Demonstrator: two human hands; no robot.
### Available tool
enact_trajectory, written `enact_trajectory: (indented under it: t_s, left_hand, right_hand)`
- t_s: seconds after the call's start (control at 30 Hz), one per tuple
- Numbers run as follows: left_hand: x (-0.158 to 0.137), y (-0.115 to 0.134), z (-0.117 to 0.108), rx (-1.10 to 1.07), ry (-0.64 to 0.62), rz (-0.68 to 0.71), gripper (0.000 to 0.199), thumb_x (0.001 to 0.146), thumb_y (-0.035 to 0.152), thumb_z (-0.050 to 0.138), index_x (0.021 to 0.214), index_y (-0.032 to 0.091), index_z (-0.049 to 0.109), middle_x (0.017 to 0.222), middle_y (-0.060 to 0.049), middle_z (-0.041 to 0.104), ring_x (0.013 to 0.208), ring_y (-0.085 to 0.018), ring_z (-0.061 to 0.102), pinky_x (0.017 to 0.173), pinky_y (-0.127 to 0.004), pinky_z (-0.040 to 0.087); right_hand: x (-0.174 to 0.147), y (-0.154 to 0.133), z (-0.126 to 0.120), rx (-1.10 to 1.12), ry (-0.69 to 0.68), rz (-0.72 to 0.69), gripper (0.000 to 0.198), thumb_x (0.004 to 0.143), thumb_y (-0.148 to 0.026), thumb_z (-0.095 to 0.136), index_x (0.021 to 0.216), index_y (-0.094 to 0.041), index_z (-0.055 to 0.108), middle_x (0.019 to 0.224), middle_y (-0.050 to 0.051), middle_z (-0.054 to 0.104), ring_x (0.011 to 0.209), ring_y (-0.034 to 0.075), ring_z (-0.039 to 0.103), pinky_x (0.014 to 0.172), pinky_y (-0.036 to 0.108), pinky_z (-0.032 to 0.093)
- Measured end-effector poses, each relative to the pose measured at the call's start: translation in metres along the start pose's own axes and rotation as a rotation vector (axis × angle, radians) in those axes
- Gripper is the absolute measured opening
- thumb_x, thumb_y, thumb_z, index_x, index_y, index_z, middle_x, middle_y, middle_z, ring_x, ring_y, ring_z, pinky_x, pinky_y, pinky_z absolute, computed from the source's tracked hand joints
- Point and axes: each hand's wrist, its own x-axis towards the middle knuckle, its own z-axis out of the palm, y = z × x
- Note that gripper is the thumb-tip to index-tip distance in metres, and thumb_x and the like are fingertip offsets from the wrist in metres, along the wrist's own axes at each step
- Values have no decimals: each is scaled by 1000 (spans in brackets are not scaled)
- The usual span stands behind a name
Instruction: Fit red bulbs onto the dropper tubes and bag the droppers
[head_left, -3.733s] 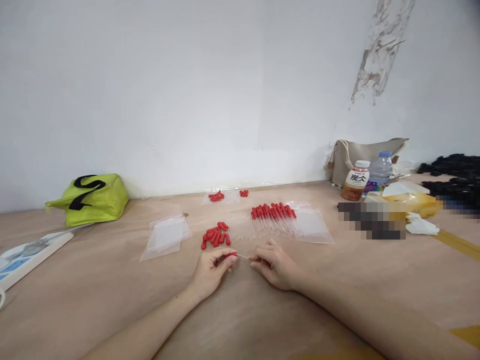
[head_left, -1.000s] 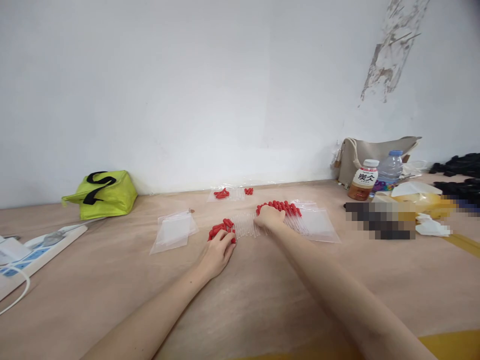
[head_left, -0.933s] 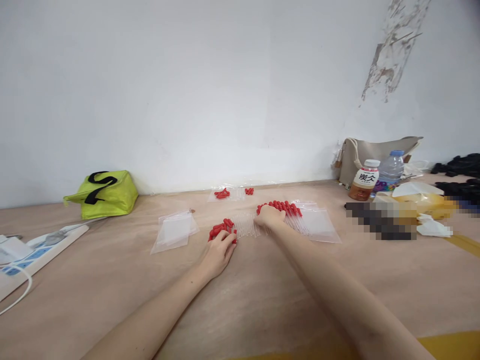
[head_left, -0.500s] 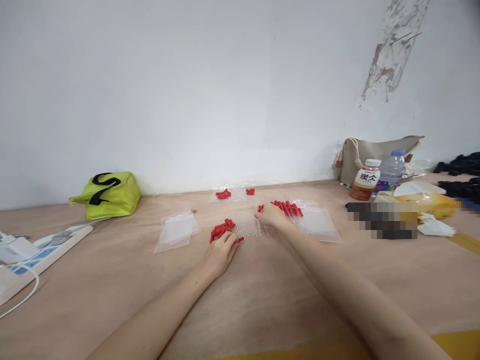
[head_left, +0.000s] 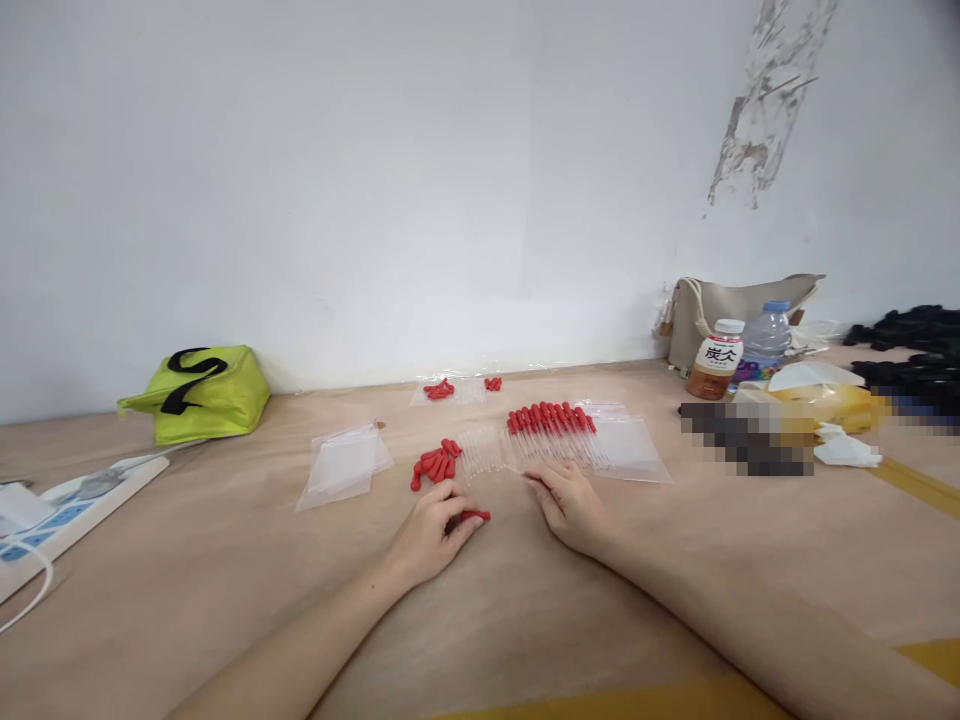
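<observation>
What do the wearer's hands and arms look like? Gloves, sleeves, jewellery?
Left hand and right hand are bare: no gloves. Left forearm and right forearm show no sleeves within the frame. No watch, bracelet or wires visible on either; rings: none that I can make out.

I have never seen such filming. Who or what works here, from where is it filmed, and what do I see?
No machine works here. Every picture comes from one camera worn on a person's head, looking forward and down. The bare left hand holds a red dropper bulb; the bare right hand holds a thin clear tube. Beyond them on the brown surface lie loose red bulbs, more clear tubes, red-bulbed droppers in a row, and clear plastic bags. Farther right stand two bottles.
</observation>
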Motion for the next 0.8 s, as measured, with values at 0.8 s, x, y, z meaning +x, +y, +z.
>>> enact_trajectory:
  t_s: [0.8]
  left_hand:
    - [0,5,12,-437,61,-216,22,86,34,43,89,15,55,63,2,52,55,-11,49,53,-20,39]
  right_hand:
    - [-4,-14,5,109,-131,-150,18,85,-20,41,92,-18,57,72,2,59,66,12,51,72,30,32]
